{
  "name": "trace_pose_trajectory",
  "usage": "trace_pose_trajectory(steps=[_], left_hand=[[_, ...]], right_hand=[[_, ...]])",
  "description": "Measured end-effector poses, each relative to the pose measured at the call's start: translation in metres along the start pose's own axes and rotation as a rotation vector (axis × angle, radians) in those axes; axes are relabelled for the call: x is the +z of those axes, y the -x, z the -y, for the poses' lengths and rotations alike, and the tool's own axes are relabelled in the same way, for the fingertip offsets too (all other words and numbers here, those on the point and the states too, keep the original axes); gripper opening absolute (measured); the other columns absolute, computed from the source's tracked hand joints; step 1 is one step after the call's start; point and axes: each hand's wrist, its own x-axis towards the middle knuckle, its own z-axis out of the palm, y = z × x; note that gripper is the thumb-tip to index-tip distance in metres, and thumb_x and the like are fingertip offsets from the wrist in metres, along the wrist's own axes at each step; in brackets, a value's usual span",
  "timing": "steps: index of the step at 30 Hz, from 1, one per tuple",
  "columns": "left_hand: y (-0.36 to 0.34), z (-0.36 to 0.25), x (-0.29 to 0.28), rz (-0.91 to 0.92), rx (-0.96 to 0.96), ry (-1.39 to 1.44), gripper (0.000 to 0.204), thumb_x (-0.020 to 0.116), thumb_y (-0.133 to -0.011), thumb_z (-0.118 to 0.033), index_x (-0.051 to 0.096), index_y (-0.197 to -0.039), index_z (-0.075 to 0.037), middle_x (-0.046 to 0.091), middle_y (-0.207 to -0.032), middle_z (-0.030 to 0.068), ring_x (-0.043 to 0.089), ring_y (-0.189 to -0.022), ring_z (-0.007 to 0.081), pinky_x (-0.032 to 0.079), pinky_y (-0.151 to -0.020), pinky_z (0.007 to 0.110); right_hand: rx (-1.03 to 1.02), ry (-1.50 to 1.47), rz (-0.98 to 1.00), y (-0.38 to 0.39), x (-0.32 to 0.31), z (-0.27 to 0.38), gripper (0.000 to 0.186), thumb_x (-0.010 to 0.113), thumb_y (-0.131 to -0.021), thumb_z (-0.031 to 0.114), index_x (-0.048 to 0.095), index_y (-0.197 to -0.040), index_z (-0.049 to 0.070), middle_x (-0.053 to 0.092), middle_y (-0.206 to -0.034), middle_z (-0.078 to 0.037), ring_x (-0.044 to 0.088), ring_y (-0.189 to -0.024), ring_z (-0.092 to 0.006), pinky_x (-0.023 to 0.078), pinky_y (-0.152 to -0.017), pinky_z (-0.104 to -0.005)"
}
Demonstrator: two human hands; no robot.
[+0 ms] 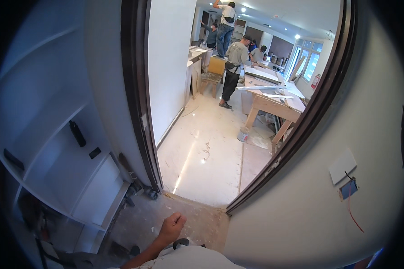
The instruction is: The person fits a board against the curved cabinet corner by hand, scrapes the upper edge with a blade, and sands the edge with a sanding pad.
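Note:
My left hand (173, 227) is curled into a loose fist in front of my body, above the dusty floor (201, 219) just inside a doorway. Nothing shows between its fingers, and it touches nothing. Ahead of it stands the dark brown door frame (141, 94), with no door across the opening. My right hand does not show. At the lower right edge is a small dark and blue patch that I cannot make out.
White shelving (54, 134) lines the left, with tools on the floor beside it. On the right wall, a red wire hangs from an open electrical box (349, 190). Beyond the doorway, several people work around a wooden workbench (274, 104); a paint can (243, 134) stands near it.

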Motion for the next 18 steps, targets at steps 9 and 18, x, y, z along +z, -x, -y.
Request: trace_pose_trajectory(steps=[9,18], left_hand=[[-0.053,-0.003,-0.011,0.074,0.073,0.020,0.031,0.069,-0.099,-0.022,0.062,-0.120,0.000,0.063,-0.090,0.0038,0.057,-0.082,0.0101,0.050,-0.075,0.027],[-0.069,0.008,-0.002,0.246,0.034,0.008,0.028,0.068,-0.100,-0.022,0.066,-0.118,0.000,0.067,-0.092,0.0044,0.060,-0.084,0.0103,0.051,-0.077,0.028]], right_hand=[[0.054,-0.141,0.123,-0.019,-0.012,0.044,0.063,0.067,-0.094,0.057,0.061,-0.141,0.017,0.062,-0.141,-0.020,0.066,-0.121,-0.0315,0.049,-0.102,-0.0447],[-0.049,0.056,-0.025,-0.038,0.042,-0.009,0.038,0.057,-0.096,0.037,0.069,-0.115,0.006,0.068,-0.116,-0.026,0.067,-0.107,-0.0430,0.052,-0.093,-0.0521]])
